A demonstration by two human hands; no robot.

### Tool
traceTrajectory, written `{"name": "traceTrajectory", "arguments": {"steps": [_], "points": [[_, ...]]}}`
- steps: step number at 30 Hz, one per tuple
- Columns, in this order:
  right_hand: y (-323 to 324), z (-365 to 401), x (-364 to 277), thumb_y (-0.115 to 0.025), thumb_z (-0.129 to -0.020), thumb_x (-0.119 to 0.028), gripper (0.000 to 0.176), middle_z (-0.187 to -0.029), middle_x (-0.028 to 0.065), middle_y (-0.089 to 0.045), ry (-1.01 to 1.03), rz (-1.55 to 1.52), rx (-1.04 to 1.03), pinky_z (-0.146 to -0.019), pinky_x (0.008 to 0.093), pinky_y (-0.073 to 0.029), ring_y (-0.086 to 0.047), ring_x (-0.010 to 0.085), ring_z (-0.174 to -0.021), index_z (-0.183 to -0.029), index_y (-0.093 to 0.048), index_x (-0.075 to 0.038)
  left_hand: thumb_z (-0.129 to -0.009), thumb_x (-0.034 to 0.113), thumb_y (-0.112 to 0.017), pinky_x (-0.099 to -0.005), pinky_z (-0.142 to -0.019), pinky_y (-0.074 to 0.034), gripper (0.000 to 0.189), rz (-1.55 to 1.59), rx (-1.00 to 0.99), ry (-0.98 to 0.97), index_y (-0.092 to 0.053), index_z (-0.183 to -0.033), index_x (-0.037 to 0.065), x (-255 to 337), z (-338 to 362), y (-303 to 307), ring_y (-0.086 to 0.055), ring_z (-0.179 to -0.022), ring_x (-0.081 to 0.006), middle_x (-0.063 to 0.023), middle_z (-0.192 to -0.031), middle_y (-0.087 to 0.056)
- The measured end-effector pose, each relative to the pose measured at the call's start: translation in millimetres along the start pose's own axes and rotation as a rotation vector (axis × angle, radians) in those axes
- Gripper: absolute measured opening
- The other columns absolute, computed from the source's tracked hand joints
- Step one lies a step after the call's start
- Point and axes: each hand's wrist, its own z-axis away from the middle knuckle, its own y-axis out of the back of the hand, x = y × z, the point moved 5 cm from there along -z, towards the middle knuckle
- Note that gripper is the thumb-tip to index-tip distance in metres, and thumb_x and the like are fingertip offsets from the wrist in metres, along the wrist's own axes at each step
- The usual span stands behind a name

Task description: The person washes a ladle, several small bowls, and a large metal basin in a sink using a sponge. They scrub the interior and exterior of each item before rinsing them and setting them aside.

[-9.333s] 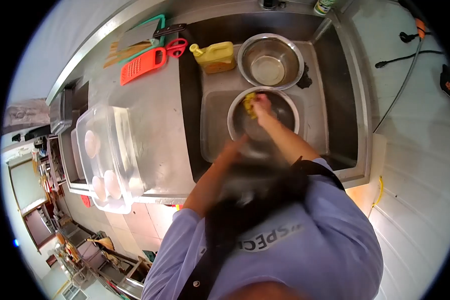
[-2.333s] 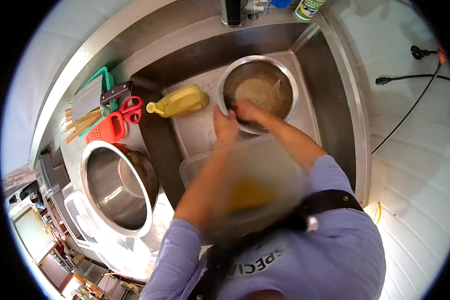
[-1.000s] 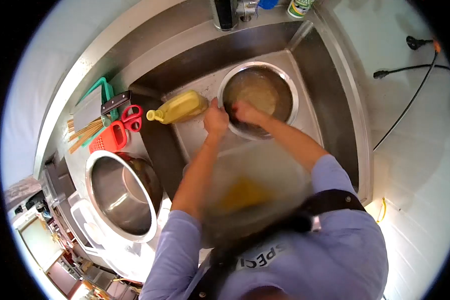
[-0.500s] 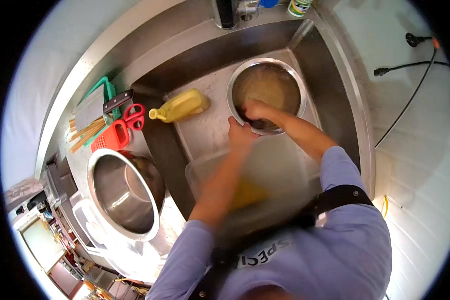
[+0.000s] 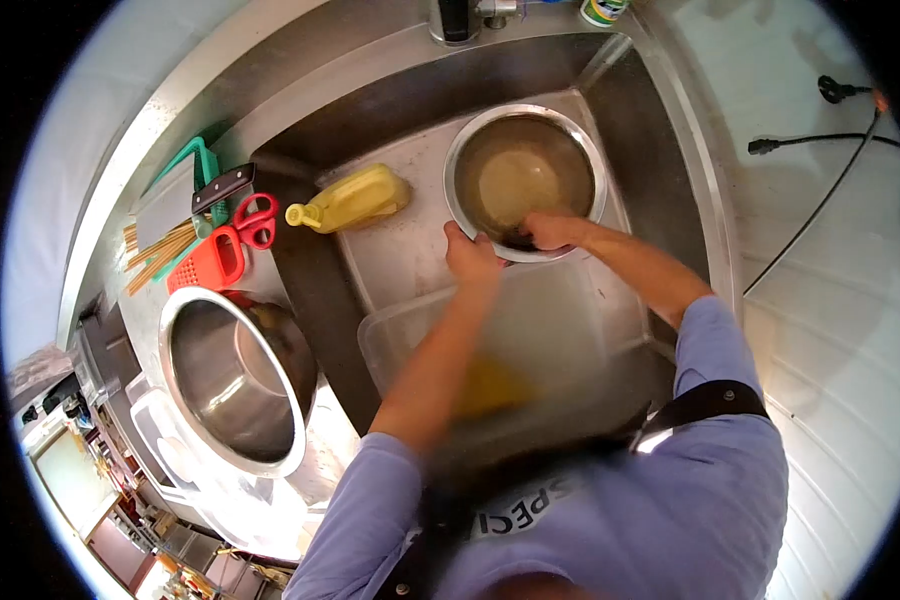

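A round steel bowl (image 5: 450,175) stands in the sink and holds cloudy, yellowish-brown water (image 5: 518,185). My left hand (image 5: 473,258) grips the bowl at its near-left rim, thumb over the edge. Inside the near side of the bowl, my right hand (image 5: 553,230) is closed, fingers bent down against the wall. Something dark shows by its fingertips, but I cannot tell what it is. Below the bowl lies a translucent plastic tub (image 5: 560,310) with something yellow in it, partly covered by my left forearm.
A yellow bottle (image 5: 355,198) lies on its side in the sink (image 5: 400,245). Left on the counter are a larger steel pot (image 5: 235,385), red-handled scissors (image 5: 256,222), a dark-handled knife (image 5: 222,188), a red holder (image 5: 208,262) and wooden sticks (image 5: 160,252). A black cable (image 5: 820,210) runs at right.
My right hand has shifted toward the near-right part of the bowl, along the inner wall. My left hand stays on the rim. The whole view has shifted slightly.
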Motion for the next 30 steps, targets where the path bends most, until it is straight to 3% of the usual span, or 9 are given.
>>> {"name": "traceTrajectory", "arguments": {"steps": [4, 7, 10, 12, 18, 21, 24, 26, 30], "points": [[-6.1, -14.2, 23.5, -0.056, -0.072, -0.016, 0.029, -0.094, 0.0180, -0.066, -0.171, 0.283, -0.037, -0.076, 0.0434, -0.047, -0.063, 0.0345, -0.090, -0.098, -0.067, -0.008, -0.082, 0.001, -0.050, -0.0362, -0.045, -0.054, 0.027, 0.010, -0.070, 0.086, -0.038, -0.106, 0.000, 52.3, 26.0, 2.8, -0.064, -0.056, -0.0281, -0.0196, -0.082, -0.061], [-5.5, -58.2, -9.5, -0.057, -0.075, -0.018, 0.036, -0.102, 0.0203, -0.064, -0.018, -0.255, 0.130, -0.082, 0.0434, -0.047, -0.061, 0.0365, -0.095, -0.107, -0.064, -0.005, -0.084, 0.001, -0.049, -0.0364, -0.044, -0.053, 0.027, -0.004, -0.108, 0.099, -0.036, -0.107, 0.000, 47.3, 24.5, -0.2, -0.064, -0.054, -0.0280, -0.0205, -0.080, -0.060], [12.8, -97.0, 15.7, -0.056, -0.078, -0.018, 0.040, -0.112, 0.0193, -0.061, -0.134, -0.640, 0.733, -0.086, 0.0429, -0.047, -0.057, 0.0368, -0.103, -0.115, -0.059, -0.003, -0.085, 0.002, -0.049, -0.0366, -0.043, -0.053, 0.027, -0.027, -0.138, 0.132, -0.034, -0.107, 0.000, 41.6, 19.7, 0.3, -0.063, -0.052, -0.0281, -0.0209, -0.080, -0.060], [34.3, -88.4, 38.9, -0.056, -0.078, -0.016, 0.044, -0.119, 0.0181, -0.056, -0.334, -0.267, 0.552, -0.089, 0.0424, -0.047, -0.052, 0.0344, -0.110, -0.121, -0.054, -0.003, -0.085, 0.003, -0.049, -0.0367, -0.042, -0.053, 0.027, -0.042, -0.148, 0.153, -0.033, -0.107, 0.000, 40.1, 15.8, -1.7, -0.063, -0.051, -0.0283, -0.0213, -0.079, -0.060], [-42.8, -78.0, 79.1, -0.059, -0.075, -0.020, 0.041, -0.112, 0.0181, -0.061, -0.499, 0.477, 0.836, -0.079, 0.0438, -0.050, -0.059, 0.0317, -0.104, -0.115, -0.061, -0.009, -0.086, 0.003, -0.051, -0.0364, -0.041, -0.053, 0.035, -0.089, -0.114, 0.184, -0.032, -0.116, 0.001, 48.7, 22.4, 0.8, -0.064, -0.053, -0.0294, -0.0231, -0.082, -0.060], [-28.6, -51.8, 40.2, -0.057, -0.074, -0.014, 0.045, -0.123, 0.0189, -0.054, -0.308, 0.144, 0.069, -0.080, 0.0430, -0.049, -0.056, 0.0324, -0.108, -0.119, -0.059, -0.013, -0.086, 0.003, -0.051, -0.0364, -0.041, -0.053, 0.038, -0.080, -0.100, 0.230, -0.031, -0.118, 0.001, 45.4, 20.4, -3.7, -0.065, -0.056, -0.0306, -0.0226, -0.084, -0.060], [-4.9, -40.9, 23.2, -0.055, -0.074, -0.011, 0.050, -0.134, 0.0183, -0.044, -0.253, -0.507, 0.322, -0.084, 0.0429, -0.047, -0.050, 0.0309, -0.115, -0.124, -0.055, -0.013, -0.085, 0.003, -0.051, -0.0374, -0.042, -0.054, 0.038, -0.081, -0.108, 0.212, -0.031, -0.118, 0.000, 49.2, 20.5, 0.6, -0.065, -0.060, -0.0324, -0.0227, -0.089, -0.060], [44.0, -2.1, -37.5, -0.051, -0.077, -0.008, 0.047, -0.129, 0.0178, -0.047, -0.142, -0.298, 0.784, -0.087, 0.0460, -0.046, -0.052, 0.0353, -0.108, -0.123, -0.054, -0.012, -0.085, 0.002, -0.051, -0.0387, -0.044, -0.054, 0.036, -0.118, -0.121, 0.181, -0.032, -0.115, -0.001, 43.7, 17.8, 1.0, -0.066, -0.064, -0.0338, -0.0230, -0.092, -0.060], [74.6, -5.5, -91.2, -0.051, -0.081, -0.013, 0.044, -0.126, 0.0176, -0.046, -0.026, 0.105, 0.990, -0.088, 0.0501, -0.044, -0.051, 0.0410, -0.105, -0.125, -0.051, -0.015, -0.084, 0.001, -0.049, -0.0412, -0.047, -0.054, 0.031, -0.019, -0.172, 0.183, -0.032, -0.110, -0.002, 64.3, 26.9, 2.4, -0.065, -0.064, -0.0338, -0.0237, -0.090, -0.059]]}}
